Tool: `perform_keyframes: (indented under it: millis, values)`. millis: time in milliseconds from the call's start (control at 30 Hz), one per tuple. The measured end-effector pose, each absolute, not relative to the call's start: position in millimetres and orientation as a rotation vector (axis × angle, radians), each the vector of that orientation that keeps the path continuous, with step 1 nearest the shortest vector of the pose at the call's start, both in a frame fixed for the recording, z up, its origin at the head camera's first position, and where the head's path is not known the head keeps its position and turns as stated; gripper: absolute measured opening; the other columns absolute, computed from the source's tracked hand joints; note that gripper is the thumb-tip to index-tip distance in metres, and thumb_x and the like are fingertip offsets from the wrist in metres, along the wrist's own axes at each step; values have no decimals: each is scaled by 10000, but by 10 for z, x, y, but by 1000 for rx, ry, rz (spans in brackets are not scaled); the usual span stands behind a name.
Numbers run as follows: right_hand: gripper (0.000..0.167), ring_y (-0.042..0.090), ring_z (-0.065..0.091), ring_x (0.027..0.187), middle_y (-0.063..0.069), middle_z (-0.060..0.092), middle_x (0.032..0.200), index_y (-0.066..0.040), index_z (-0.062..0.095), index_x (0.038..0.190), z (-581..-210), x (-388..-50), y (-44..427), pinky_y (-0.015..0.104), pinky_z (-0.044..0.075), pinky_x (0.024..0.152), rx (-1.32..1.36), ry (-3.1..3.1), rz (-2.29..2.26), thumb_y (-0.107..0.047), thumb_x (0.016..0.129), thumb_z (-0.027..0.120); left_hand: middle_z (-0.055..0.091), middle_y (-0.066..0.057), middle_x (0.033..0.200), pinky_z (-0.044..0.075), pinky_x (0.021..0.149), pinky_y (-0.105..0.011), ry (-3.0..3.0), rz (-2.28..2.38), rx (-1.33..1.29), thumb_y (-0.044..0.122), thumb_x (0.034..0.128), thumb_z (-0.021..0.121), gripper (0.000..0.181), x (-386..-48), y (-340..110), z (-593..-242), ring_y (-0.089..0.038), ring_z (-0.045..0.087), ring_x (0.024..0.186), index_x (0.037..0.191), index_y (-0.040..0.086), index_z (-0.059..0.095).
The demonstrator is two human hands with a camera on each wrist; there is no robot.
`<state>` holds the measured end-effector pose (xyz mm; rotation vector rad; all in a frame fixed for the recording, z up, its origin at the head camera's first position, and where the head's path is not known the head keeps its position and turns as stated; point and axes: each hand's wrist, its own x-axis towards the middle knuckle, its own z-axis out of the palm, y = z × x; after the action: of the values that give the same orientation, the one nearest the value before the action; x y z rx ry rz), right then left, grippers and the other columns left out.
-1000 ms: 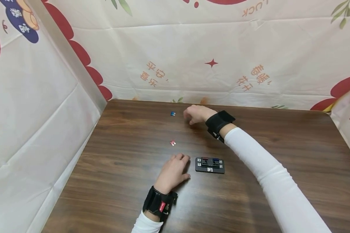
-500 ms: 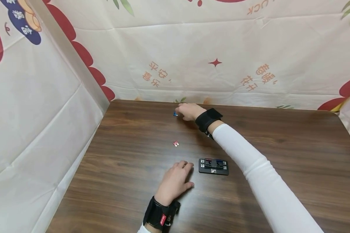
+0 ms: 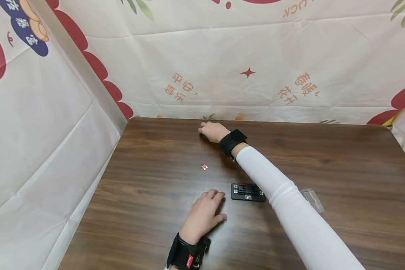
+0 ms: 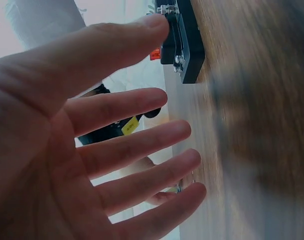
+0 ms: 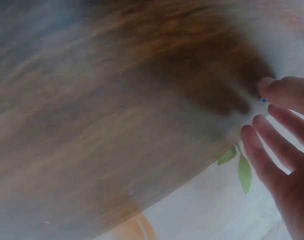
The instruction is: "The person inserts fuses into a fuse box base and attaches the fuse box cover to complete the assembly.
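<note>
- The right thumb and forefinger close in on a small blue piece; whether they grip it I cannot tell. The other fingers reach out loosely.
- To pick it up well, I would pinch with the fingertips from opposite sides, lightly but squarely, then lift straight up; so small a thing could skid or flip if caught by one edge.
- Only the right wrist view shows that blue speck; from the head view the right hand covers it, near the far edge of the desk.
- The left hand holds nothing; the left wrist view shows its fingers spread wide.
- A red piece lies on the desk between the hands, clear in the head view alone.
- The black block sits just beyond the left thumb. The left wrist view gives its raised profile edge-on, with an orange-red part projecting.
- A clear cover, partly behind the right sleeve, shows only from the head.
</note>
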<state>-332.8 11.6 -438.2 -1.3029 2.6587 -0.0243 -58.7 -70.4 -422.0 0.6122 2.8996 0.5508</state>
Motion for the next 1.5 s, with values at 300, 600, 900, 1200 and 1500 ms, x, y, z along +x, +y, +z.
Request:
perform_keyframes:
  millis: [300, 600, 900, 1200, 1500]
  values:
    - [277, 333, 581, 1116, 223, 550, 1303, -17, 645, 1203, -4472, -3327, 153, 390, 486, 895, -1408, 2685, 8, 34, 941, 570, 593, -82, 1200, 501, 838, -358, 2898, 572, 608, 295, 795, 801, 534, -579, -708, -4225, -246, 573, 1067, 1247, 85, 608]
    - [210, 322, 592, 966, 206, 568, 1117, 0, 610, 1107, -4432, -3331, 232, 383, 492, 797, -1363, 2697, -124, 11, 898, 628, 601, -94, 1199, 488, 877, -353, 2887, 587, 654, 264, 797, 802, 533, -643, -700, -4240, -245, 571, 1078, 1252, 72, 602]
    - [230, 308, 597, 892, 176, 598, 1006, 23, 588, 1132, -4340, -3272, 454, 392, 493, 771, -1401, 2713, -187, -13, 907, 615, 609, -96, 1184, 498, 857, -364, 2883, 547, 666, 281, 814, 788, 518, -791, -598, -4274, -246, 585, 1050, 1244, 50, 615]
    - [65, 244, 517, 741, 111, 516, 848, -9, 669, 953, -4266, -3055, 720, 350, 450, 674, -1591, 2721, -261, -2, 902, 630, 607, -86, 1162, 491, 856, -348, 2911, 504, 691, 266, 822, 781, 472, -974, -546, -4307, -226, 585, 1029, 1213, 50, 628]
    - [62, 187, 495, 720, 63, 508, 841, -36, 632, 881, -4093, -2715, 1106, 323, 451, 660, -1645, 2761, -414, -18, 868, 691, 600, -74, 1142, 488, 855, -353, 2937, 473, 724, 257, 802, 791, 485, -1028, -470, -4327, -222, 576, 1000, 1208, 50, 623]
